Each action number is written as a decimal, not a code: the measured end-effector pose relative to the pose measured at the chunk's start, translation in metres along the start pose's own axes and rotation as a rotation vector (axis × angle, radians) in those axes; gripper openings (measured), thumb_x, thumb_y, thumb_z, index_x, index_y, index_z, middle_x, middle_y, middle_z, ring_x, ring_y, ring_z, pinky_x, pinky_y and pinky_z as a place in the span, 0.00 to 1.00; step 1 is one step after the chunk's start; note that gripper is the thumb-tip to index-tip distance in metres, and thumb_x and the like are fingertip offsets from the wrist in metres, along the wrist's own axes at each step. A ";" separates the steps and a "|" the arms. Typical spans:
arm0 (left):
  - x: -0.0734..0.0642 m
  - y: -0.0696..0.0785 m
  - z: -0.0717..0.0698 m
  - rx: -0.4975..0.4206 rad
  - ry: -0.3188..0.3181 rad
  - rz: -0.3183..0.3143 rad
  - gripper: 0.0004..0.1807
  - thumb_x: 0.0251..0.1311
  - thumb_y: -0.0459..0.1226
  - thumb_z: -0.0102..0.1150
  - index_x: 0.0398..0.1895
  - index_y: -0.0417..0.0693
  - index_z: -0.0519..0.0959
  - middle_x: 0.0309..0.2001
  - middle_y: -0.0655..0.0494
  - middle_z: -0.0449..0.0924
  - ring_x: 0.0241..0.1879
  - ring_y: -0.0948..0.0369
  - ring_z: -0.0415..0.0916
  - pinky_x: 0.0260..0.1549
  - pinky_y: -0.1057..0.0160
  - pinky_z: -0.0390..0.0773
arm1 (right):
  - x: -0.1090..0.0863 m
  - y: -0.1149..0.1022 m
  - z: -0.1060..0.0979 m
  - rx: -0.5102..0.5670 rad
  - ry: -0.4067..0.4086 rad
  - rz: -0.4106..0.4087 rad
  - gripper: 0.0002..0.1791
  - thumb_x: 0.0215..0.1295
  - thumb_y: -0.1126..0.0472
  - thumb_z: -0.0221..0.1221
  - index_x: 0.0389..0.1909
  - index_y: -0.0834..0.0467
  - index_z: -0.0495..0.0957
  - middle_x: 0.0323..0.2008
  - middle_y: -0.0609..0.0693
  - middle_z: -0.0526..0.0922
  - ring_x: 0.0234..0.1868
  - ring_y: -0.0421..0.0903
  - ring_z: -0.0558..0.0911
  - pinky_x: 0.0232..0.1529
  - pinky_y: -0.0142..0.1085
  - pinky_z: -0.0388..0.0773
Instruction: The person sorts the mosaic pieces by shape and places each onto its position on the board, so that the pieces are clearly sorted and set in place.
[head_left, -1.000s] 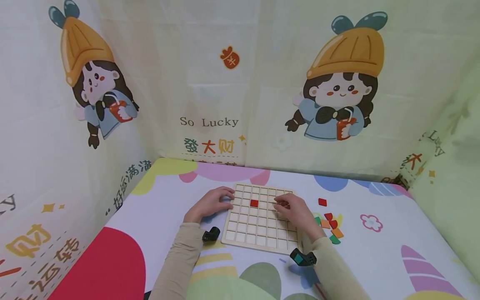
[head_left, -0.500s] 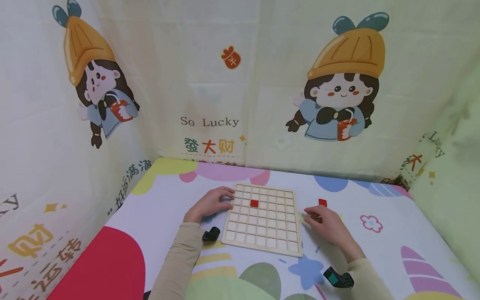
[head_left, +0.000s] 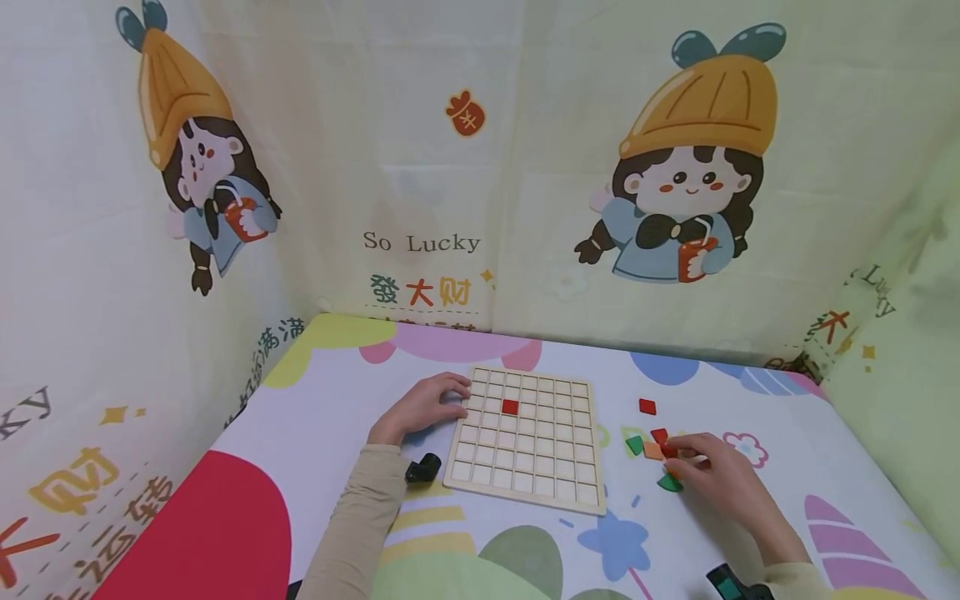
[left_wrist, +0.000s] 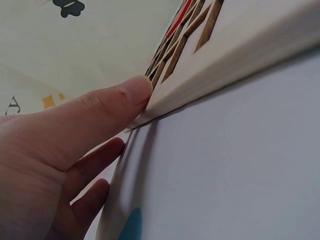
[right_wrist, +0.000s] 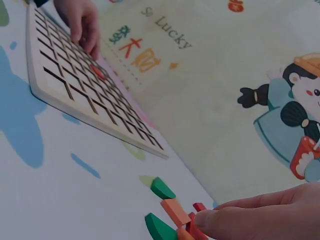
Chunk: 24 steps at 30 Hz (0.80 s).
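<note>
A square wooden grid board [head_left: 522, 439] lies on the table, with one red square tile [head_left: 510, 407] in one of its cells. My left hand [head_left: 426, 403] rests at the board's left edge; in the left wrist view its thumb [left_wrist: 115, 102] touches the rim and the fingers lie beside it. Right of the board, my right hand [head_left: 716, 471] pinches a red piece [head_left: 667, 449] in a small pile with thumb and index finger. Around those fingertips lie a green piece [head_left: 634, 445], an orange square piece [head_left: 653, 451], a second red piece [head_left: 659, 435] and another green piece [head_left: 670, 482].
A single red tile [head_left: 647, 407] lies apart behind the pile. A patterned cloth [head_left: 360, 400] covers the table, and printed curtains [head_left: 540, 167] hang behind it and at both sides. Each wrist wears a small black camera [head_left: 423, 468].
My right hand has moved from above the board's right side rightward to the pile, uncovering that side of the board. The left hand stays at the edge; the board has not moved.
</note>
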<state>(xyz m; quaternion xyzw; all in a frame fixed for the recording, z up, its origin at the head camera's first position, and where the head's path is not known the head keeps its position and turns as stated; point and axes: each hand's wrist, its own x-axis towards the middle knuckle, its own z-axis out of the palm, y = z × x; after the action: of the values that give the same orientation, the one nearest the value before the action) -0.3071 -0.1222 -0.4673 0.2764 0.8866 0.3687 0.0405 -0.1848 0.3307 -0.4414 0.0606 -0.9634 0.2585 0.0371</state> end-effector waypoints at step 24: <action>0.000 0.004 -0.001 -0.010 0.004 -0.012 0.13 0.57 0.38 0.69 0.45 0.45 0.83 0.60 0.53 0.75 0.65 0.53 0.67 0.66 0.52 0.65 | -0.010 0.020 -0.006 -0.020 -0.083 -0.037 0.17 0.55 0.62 0.70 0.47 0.58 0.83 0.41 0.49 0.82 0.36 0.43 0.75 0.33 0.29 0.77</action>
<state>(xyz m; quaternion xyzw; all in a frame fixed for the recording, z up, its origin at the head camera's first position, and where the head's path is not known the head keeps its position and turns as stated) -0.3053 -0.1207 -0.4643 0.2702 0.8864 0.3736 0.0422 -0.1778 0.3516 -0.4472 0.0888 -0.9653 0.2456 0.0024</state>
